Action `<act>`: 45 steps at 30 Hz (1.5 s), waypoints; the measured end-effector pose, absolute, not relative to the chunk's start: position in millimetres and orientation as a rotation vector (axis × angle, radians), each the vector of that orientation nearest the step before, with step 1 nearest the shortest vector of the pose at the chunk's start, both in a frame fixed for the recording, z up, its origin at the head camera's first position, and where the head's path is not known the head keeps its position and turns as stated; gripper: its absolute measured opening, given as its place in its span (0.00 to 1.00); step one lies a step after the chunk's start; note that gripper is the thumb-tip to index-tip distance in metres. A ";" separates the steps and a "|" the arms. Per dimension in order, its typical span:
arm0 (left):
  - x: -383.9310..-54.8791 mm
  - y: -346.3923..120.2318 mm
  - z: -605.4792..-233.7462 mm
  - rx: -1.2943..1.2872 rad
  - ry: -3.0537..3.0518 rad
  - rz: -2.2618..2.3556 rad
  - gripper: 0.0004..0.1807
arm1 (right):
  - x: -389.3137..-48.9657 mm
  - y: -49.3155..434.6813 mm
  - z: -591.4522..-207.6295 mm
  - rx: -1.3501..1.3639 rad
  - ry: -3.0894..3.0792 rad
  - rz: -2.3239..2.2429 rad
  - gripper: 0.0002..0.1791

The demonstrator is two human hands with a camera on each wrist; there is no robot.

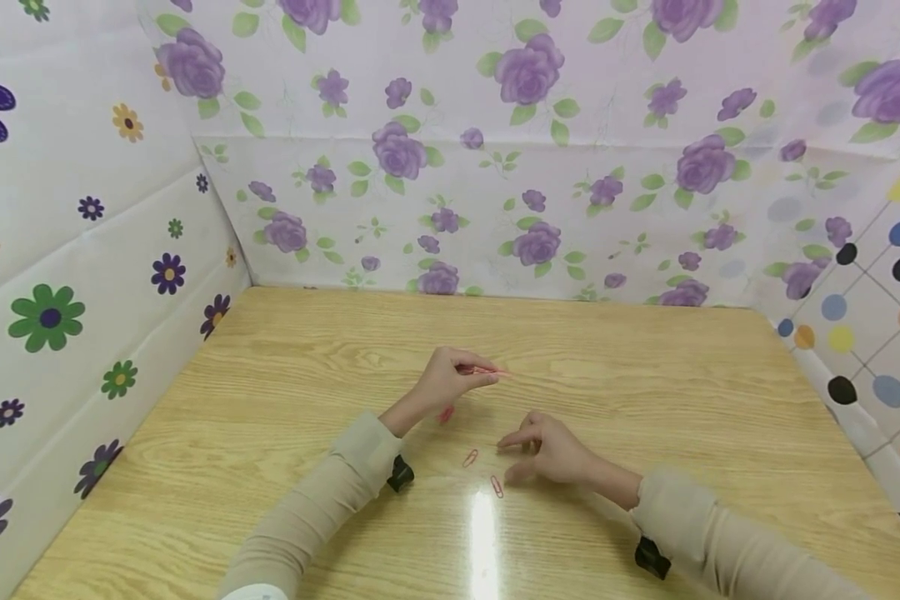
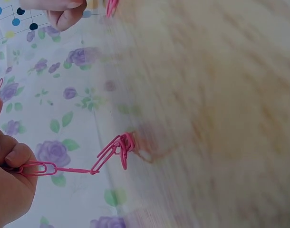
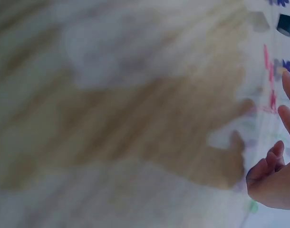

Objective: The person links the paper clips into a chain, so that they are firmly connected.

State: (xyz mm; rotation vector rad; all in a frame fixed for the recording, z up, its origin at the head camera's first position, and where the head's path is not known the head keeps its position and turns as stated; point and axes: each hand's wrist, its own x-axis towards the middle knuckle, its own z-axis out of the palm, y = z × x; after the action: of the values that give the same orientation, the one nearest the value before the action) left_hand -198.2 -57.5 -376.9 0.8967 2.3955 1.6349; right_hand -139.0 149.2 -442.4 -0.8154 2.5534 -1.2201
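Observation:
My left hand (image 1: pixel 444 379) pinches a pink paper clip (image 1: pixel 501 372) above the table. In the left wrist view, a chain of linked pink paper clips (image 2: pixel 73 169) hangs from this hand (image 2: pixel 14 180) and ends in a bunch (image 2: pixel 123 142) against the wood. To the right, my right hand (image 1: pixel 555 450) hovers low with its fingers spread and holds nothing. Two loose paper clips, one farther off (image 1: pixel 470 457) and one nearer (image 1: pixel 497 486), lie on the table just left of its fingertips. The right wrist view shows that hand (image 3: pixel 273 183) at the edge.
A wooden table (image 1: pixel 645 367) spreads under both hands. Flowered cloth (image 1: pixel 457 150) stands along its far edge, with patterned cloth on both sides. Black wrist straps show below the left sleeve (image 1: pixel 401 473) and the right sleeve (image 1: pixel 651 557).

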 end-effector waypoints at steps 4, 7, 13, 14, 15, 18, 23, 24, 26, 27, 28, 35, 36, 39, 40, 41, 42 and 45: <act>-198.3 -58.6 -376.6 0.865 2.391 1.643 0.10 | -135.0 145.4 -447.8 -0.839 2.564 -1.227 0.23; -199.7 -59.7 -378.0 0.868 2.387 1.643 0.10 | -132.6 142.7 -450.5 -0.856 2.578 -1.207 0.26; -201.5 -60.6 -379.0 0.878 2.369 1.649 0.11 | -129.7 139.3 -455.3 -0.897 2.641 -1.069 0.27; -201.8 -60.4 -378.9 0.878 2.363 1.654 0.11 | -129.4 139.1 -455.3 -0.896 2.651 -1.053 0.26; -202.0 -60.4 -378.8 0.875 2.361 1.655 0.11 | -129.0 139.0 -455.2 -0.893 2.662 -1.036 0.25; -202.2 -61.1 -378.5 0.874 2.352 1.668 0.11 | -128.2 138.7 -454.4 -0.918 2.678 -1.020 0.21; -202.2 -62.1 -378.4 0.884 2.359 1.666 0.11 | -126.8 137.3 -454.8 -0.979 2.641 -1.044 0.13; -202.1 -62.3 -378.3 0.887 2.360 1.666 0.11 | -126.8 136.8 -454.9 -0.991 2.635 -1.053 0.12; -202.1 -62.6 -378.1 0.896 2.360 1.665 0.11 | -127.0 135.7 -455.2 -1.008 2.618 -1.074 0.09; -202.0 -62.8 -378.1 0.900 2.359 1.665 0.11 | -127.2 135.4 -455.3 -1.016 2.608 -1.084 0.09; -202.1 -63.0 -378.3 0.904 2.358 1.668 0.11 | -127.4 135.0 -454.7 -1.029 2.604 -1.095 0.08; -205.6 -63.9 -388.0 0.910 2.355 1.711 0.10 | -131.2 132.5 -448.7 -0.913 2.437 -1.236 0.04; -205.0 -64.1 -387.7 0.914 2.355 1.711 0.10 | -132.4 132.9 -447.4 -0.883 2.403 -1.251 0.04; -201.3 -64.4 -382.6 0.924 2.357 1.690 0.10 | -136.7 136.6 -441.6 -0.812 2.362 -1.282 0.03; -200.8 -64.2 -381.8 0.927 2.359 1.686 0.10 | -138.0 138.8 -438.9 -0.786 2.364 -1.287 0.03; -200.5 -63.9 -381.4 0.927 2.361 1.684 0.10 | -139.7 141.1 -436.3 -0.758 2.365 -1.305 0.03; -200.2 -63.5 -381.2 0.923 2.362 1.685 0.10 | -141.4 143.6 -433.4 -0.731 2.372 -1.319 0.03; -199.3 -62.7 -379.7 0.918 2.369 1.680 0.09 | -146.6 151.5 -424.0 -0.647 2.394 -1.375 0.04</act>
State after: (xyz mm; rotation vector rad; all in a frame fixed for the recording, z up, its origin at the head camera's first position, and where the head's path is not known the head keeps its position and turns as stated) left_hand -199.3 -62.7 -379.7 0.9183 2.3689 1.6797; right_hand -146.6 151.5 -424.0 -0.6467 2.3942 -1.3754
